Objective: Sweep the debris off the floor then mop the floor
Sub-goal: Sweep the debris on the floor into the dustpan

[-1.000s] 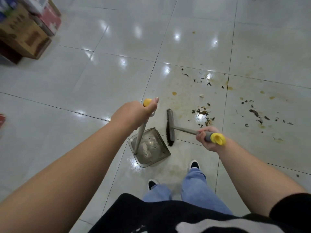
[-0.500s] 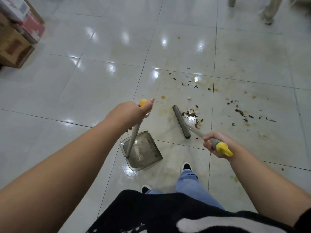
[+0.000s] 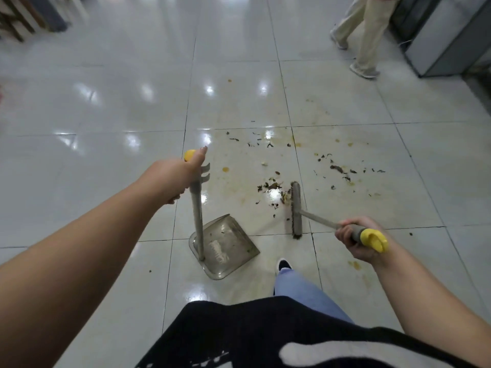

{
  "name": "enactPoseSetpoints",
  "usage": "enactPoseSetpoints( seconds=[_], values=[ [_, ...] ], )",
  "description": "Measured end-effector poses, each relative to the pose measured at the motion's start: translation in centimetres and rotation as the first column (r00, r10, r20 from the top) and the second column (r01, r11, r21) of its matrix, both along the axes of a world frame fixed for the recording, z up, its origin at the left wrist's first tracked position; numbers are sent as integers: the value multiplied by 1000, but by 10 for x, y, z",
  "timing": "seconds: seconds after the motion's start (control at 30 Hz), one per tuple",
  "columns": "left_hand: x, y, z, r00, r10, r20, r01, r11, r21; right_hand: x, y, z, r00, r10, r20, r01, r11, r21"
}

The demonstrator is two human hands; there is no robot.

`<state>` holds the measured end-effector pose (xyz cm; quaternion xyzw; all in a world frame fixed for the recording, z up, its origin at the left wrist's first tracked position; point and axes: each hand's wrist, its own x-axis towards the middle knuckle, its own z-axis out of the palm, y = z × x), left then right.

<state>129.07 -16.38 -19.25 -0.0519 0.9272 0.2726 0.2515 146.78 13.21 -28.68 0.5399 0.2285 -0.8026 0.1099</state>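
Observation:
My left hand [image 3: 174, 175] grips the yellow-capped top of the grey dustpan handle; the dustpan [image 3: 225, 247] rests on the white tile floor [image 3: 106, 155] in front of my feet, its mouth facing right and away. My right hand [image 3: 354, 241] grips the grey broom handle near its yellow end. The broom head [image 3: 295, 209] stands on the floor right of the dustpan, just right of a pile of dark leafy debris [image 3: 271, 187]. More debris [image 3: 340, 170] and yellowish stains are scattered farther right and beyond.
A person in beige trousers [image 3: 364, 30] walks at the top right, beside a grey metal cabinet [image 3: 446, 41]. Wooden furniture [image 3: 16, 17] stands at the top left. My shoe [image 3: 283, 264] and jeans leg are below the dustpan.
The broom head has swung from the left of the debris pile over to its right. The view has tilted up, bringing in the walking person and cabinet. The dustpan has stayed put.

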Motion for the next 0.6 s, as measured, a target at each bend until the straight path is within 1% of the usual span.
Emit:
enactPoseSetpoints(
  seconds=[0.1,0.27,0.33,0.43,0.6],
  values=[
    [-4,4,-1,999,-40,-19,41,999,26,7,2,-1,986,-161,-37,160,986,-41],
    [-27,24,-3,995,-95,-41,94,995,-19,-6,10,-16,965,-261,-25,261,965,-15],
    [-41,35,-4,996,-87,-29,85,996,-37,-22,18,-26,951,-308,-27,306,950,-55],
    [-61,53,-7,999,-46,-17,45,998,-48,-51,32,-39,944,-329,-11,324,937,-132],
    [-94,80,-14,996,-88,32,92,988,-128,-113,58,-50,955,-298,8,293,932,-212]
  ],
)
